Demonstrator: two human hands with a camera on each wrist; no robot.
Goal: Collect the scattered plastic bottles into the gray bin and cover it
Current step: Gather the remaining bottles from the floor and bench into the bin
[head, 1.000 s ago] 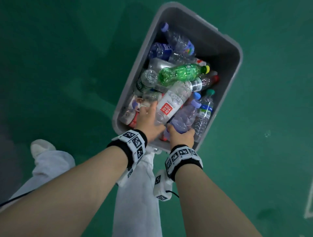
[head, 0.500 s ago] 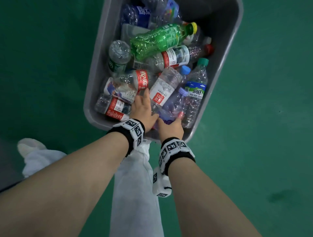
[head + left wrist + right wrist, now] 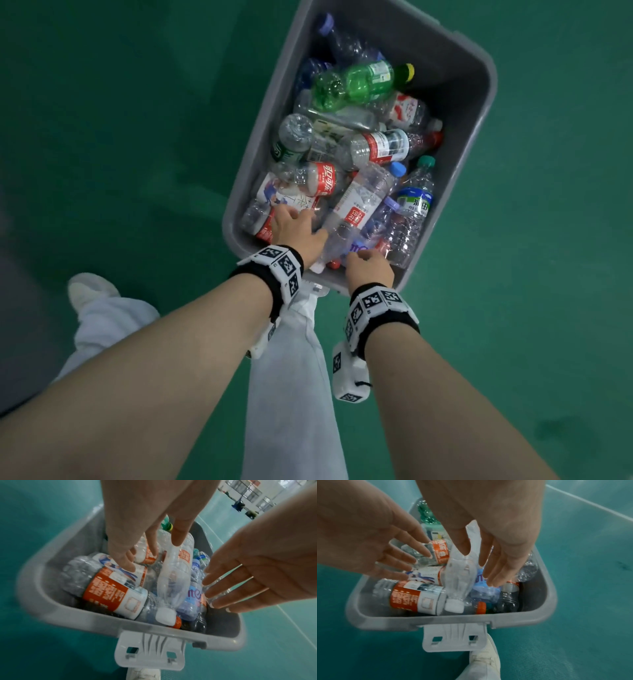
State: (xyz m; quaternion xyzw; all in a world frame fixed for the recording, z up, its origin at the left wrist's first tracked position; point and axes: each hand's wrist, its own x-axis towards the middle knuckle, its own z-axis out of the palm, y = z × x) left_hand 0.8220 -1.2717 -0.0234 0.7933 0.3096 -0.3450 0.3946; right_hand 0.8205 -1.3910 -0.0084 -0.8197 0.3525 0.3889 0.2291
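Observation:
The gray bin (image 3: 260, 144) stands on the green floor, filled with several plastic bottles; a green bottle (image 3: 359, 84) lies near its far end. Both hands reach over the near end with straight, spread fingers. My left hand (image 3: 294, 228) (image 3: 137, 520) (image 3: 368, 534) rests on the red-labelled bottles. My right hand (image 3: 368, 263) (image 3: 257, 568) (image 3: 496, 534) touches the purple-labelled bottle. Between the hands lies a clear bottle (image 3: 356, 209) (image 3: 173, 577) (image 3: 460, 577) with a white cap, cap toward me. No lid is in view.
A pale gray latch (image 3: 149, 651) (image 3: 453, 638) hangs from the bin's near rim. My light trouser leg (image 3: 291, 377) and white shoe (image 3: 481, 662) stand right against that end; the other shoe (image 3: 89, 291) is to the left. Green floor surrounds the bin.
The right hand has let go of the purple bottle and opened flat. Both hands have stayed over the bin's near end while the head view swung.

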